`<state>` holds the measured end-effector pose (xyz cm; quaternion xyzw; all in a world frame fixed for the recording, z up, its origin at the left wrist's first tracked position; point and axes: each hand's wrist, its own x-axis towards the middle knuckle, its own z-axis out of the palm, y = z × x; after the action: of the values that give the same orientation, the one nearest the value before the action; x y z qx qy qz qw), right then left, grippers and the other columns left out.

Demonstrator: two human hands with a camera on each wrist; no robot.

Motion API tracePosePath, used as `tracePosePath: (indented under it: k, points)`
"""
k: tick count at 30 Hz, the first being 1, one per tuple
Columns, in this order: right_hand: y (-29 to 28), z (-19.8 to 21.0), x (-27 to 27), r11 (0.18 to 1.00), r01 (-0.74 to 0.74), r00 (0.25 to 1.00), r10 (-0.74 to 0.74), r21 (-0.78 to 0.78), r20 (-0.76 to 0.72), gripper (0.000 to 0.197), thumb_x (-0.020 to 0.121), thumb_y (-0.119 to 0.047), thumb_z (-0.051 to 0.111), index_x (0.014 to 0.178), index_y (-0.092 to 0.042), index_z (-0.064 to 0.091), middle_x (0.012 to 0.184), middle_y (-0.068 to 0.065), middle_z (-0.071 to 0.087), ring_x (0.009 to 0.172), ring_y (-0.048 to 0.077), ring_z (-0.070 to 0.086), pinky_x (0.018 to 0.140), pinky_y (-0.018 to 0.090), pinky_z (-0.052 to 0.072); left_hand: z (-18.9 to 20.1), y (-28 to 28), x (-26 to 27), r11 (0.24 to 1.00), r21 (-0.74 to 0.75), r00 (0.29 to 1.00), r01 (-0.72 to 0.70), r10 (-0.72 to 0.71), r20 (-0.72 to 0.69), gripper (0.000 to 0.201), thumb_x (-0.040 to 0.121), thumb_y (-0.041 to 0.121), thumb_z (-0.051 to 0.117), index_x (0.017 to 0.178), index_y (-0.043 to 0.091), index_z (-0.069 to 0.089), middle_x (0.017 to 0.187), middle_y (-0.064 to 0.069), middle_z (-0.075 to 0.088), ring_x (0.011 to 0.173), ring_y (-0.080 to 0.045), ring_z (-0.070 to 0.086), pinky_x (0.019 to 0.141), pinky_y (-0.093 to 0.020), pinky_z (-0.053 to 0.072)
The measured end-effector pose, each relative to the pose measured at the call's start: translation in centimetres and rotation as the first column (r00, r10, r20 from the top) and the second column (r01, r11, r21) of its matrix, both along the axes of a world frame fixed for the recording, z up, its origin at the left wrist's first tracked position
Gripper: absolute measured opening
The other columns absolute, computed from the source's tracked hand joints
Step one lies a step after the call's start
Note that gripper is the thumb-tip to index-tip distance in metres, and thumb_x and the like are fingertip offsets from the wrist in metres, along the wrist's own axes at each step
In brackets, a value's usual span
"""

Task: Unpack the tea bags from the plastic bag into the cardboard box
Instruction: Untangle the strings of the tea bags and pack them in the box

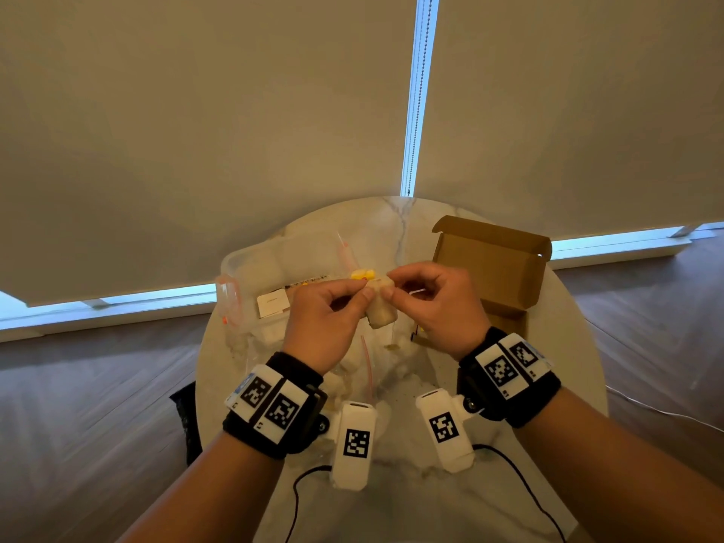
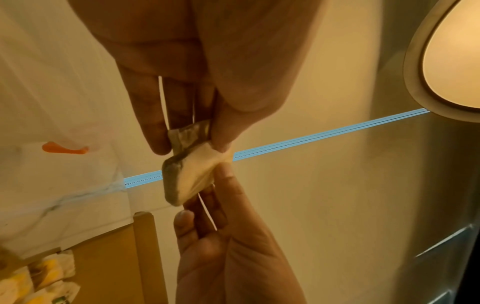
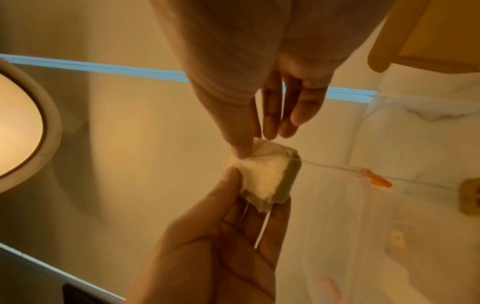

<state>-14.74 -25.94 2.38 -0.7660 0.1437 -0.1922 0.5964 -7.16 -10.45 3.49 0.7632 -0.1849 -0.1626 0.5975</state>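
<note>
Above the middle of the table, both hands hold one pale tea bag (image 1: 379,307) between them. My left hand (image 1: 364,293) pinches its left upper corner and my right hand (image 1: 388,290) pinches the right one. The left wrist view shows the tea bag (image 2: 189,174) between left thumb and fingers. In the right wrist view the tea bag (image 3: 267,176) hangs from the right hand's (image 3: 255,144) pinch. The clear plastic bag (image 1: 274,264) with an orange slider (image 3: 375,179) lies at back left. The open cardboard box (image 1: 493,268) stands at the right, with several tea bags (image 2: 52,273) in it.
The round marble table (image 1: 411,389) drops off on every side to a wooden floor. A small paper card (image 1: 273,303) and something yellow (image 1: 362,274) lie by the plastic bag behind my hands. Black cables (image 1: 297,487) run from the wrist cameras over the near edge.
</note>
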Motion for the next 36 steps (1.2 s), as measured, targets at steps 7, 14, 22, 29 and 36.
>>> tracePosePath:
  k: [7, 14, 22, 29, 36]
  points:
    - [-0.2, 0.0, -0.1, 0.998, -0.057, 0.998, 0.056, 0.035, 0.031, 0.005, 0.082, -0.007, 0.073, 0.082, -0.003, 0.07, 0.076, 0.01, 0.07, 0.069, 0.023, 0.067, 0.066, 0.031, 0.057, 1.2, 0.6, 0.3, 0.999, -0.002, 0.995, 0.042, -0.042, 0.095, 0.009, 0.084, 0.015, 0.074, 0.092, 0.018, 0.078, 0.09, 0.005, 0.076, 0.088, -0.01, 0.071, 0.086, -0.033, 0.057]
    - [-1.1, -1.0, -0.6, 0.984, -0.123, 0.992, 0.119, 0.133, 0.039, 0.015, 0.08, -0.009, 0.076, 0.093, -0.005, 0.07, 0.086, 0.015, 0.07, 0.08, 0.028, 0.069, 0.073, 0.035, 0.058, 1.7, -0.1, 0.9, 0.996, 0.024, 0.986, 0.084, -0.087, 0.143, 0.012, 0.084, 0.012, 0.074, 0.084, 0.024, 0.078, 0.081, 0.006, 0.076, 0.079, -0.012, 0.072, 0.079, -0.032, 0.059]
    - [-0.9, -3.6, -1.6, 0.959, -0.283, 0.939, 0.276, -0.005, -0.206, 0.008, 0.082, -0.006, 0.073, 0.089, -0.008, 0.077, 0.088, 0.002, 0.074, 0.082, 0.007, 0.069, 0.077, 0.016, 0.053, 1.9, -1.2, 1.2, 0.994, 0.061, 0.985, 0.089, -0.097, 0.142, 0.015, 0.083, 0.017, 0.076, 0.081, 0.032, 0.075, 0.082, 0.008, 0.075, 0.08, -0.01, 0.071, 0.082, -0.037, 0.059]
    - [0.1, -4.1, -2.1, 0.941, -0.298, 0.916, 0.33, 0.162, -0.227, 0.007, 0.085, -0.002, 0.068, 0.09, -0.001, 0.073, 0.084, 0.015, 0.074, 0.075, 0.021, 0.071, 0.072, 0.027, 0.058, 1.7, -1.6, 1.6, 0.994, 0.068, 0.986, 0.084, -0.093, 0.135, 0.015, 0.082, 0.019, 0.077, 0.082, 0.034, 0.075, 0.085, 0.008, 0.075, 0.084, -0.011, 0.071, 0.085, -0.04, 0.058]
    - [0.0, -4.5, -2.9, 0.911, -0.332, 0.837, 0.405, 0.247, -0.368, 0.03, 0.086, 0.013, 0.054, 0.111, 0.001, 0.066, 0.098, 0.018, 0.072, 0.085, 0.018, 0.071, 0.075, 0.024, 0.057, 1.3, -1.6, 1.9, 0.995, 0.063, 0.989, 0.076, -0.083, 0.122, 0.016, 0.081, 0.021, 0.077, 0.081, 0.036, 0.075, 0.085, 0.007, 0.076, 0.085, -0.014, 0.071, 0.086, -0.044, 0.057]
